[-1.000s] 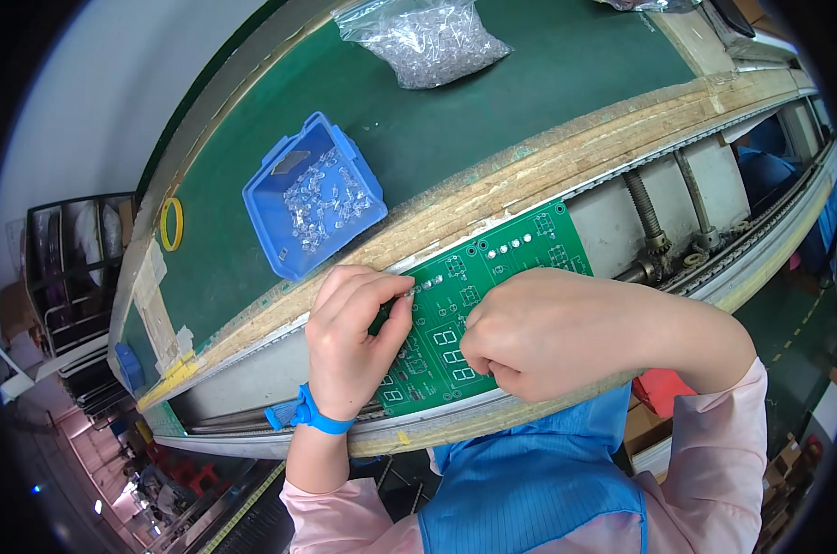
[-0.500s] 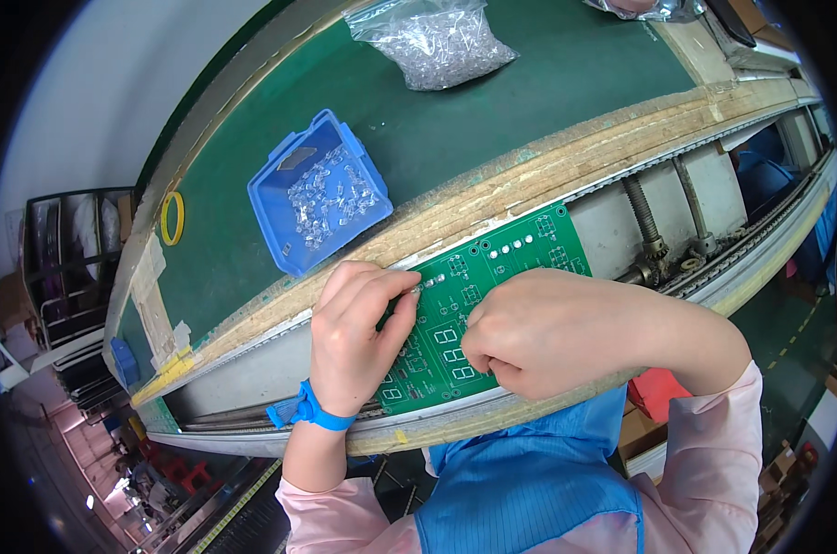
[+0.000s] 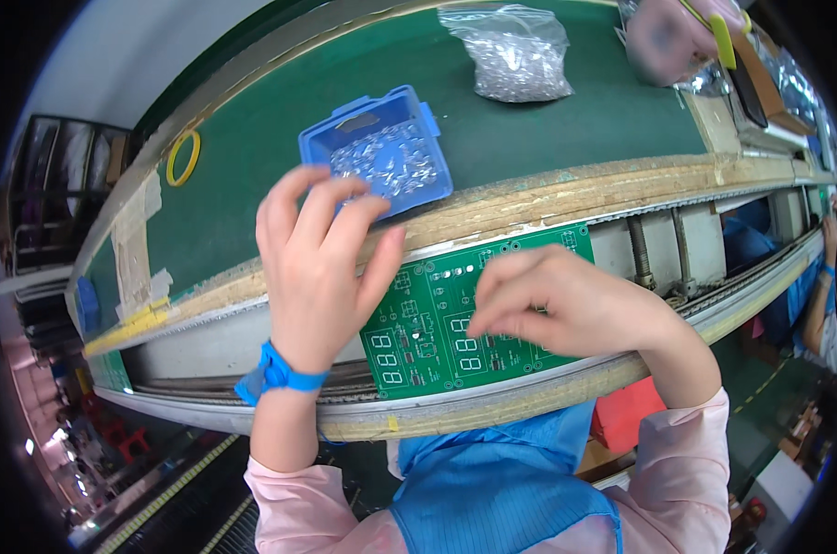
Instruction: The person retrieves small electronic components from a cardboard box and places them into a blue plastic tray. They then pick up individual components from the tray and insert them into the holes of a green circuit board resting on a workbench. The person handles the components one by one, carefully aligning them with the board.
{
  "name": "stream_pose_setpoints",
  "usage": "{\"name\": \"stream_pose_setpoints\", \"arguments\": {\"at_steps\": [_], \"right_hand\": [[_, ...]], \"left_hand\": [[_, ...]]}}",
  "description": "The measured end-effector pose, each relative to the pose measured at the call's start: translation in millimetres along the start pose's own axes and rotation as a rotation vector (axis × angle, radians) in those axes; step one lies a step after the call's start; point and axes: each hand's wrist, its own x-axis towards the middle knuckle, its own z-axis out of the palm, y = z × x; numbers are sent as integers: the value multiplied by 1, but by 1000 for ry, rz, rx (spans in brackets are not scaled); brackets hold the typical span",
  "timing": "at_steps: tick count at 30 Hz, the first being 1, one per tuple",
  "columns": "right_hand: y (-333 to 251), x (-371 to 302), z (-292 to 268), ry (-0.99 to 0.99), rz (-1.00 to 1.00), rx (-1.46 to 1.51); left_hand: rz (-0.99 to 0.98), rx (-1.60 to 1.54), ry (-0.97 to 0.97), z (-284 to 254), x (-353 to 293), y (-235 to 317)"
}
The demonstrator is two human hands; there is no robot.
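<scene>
My left hand (image 3: 317, 245) is open, fingers spread, at the near left edge of a blue plastic bin (image 3: 439, 152); I see nothing in its grasp. Small clear plastic pieces (image 3: 395, 166) lie loose in the bin. Over a green circuit board (image 3: 437, 369) my right hand (image 3: 561, 300) is curled, its fingers drawn together and slightly blurred. Whatever it may pinch is hidden. White digit-shaped outlines are printed on the board, and a short row of small white parts (image 3: 453, 272) sits on its upper half. The board rests across the conveyor rails.
A zip bag of small clear pieces (image 3: 522, 60) lies farther back on the green bench top (image 3: 252, 175). A yellow ring (image 3: 184, 158) is at the left. The worn wooden edge (image 3: 612, 185) separates bench and conveyor. Another person's arm (image 3: 823, 286) shows at far right.
My left hand has left the board and moved up to the bin, its fingers spreading. My right hand stays over the board, its fingers shifted. The view has swung, so bin and bag appear farther right.
</scene>
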Motion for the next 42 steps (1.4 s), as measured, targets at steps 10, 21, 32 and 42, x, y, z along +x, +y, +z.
{"name": "stream_pose_setpoints", "arguments": {"at_steps": [10, 21, 32, 42], "right_hand": [[20, 18, 24, 447, 74, 170], [18, 25, 34, 423, -101, -273], [14, 36, 39, 448, -148, -493], [18, 43, 49, 370, -88, -570]], "left_hand": [[-41, 22, -52, 14, -7, -19], [-60, -109, -3, 23, -18, -24], [-48, -119, 33, 29, -17, -26], [-60, -125, 42, 30, -17, -25]]}}
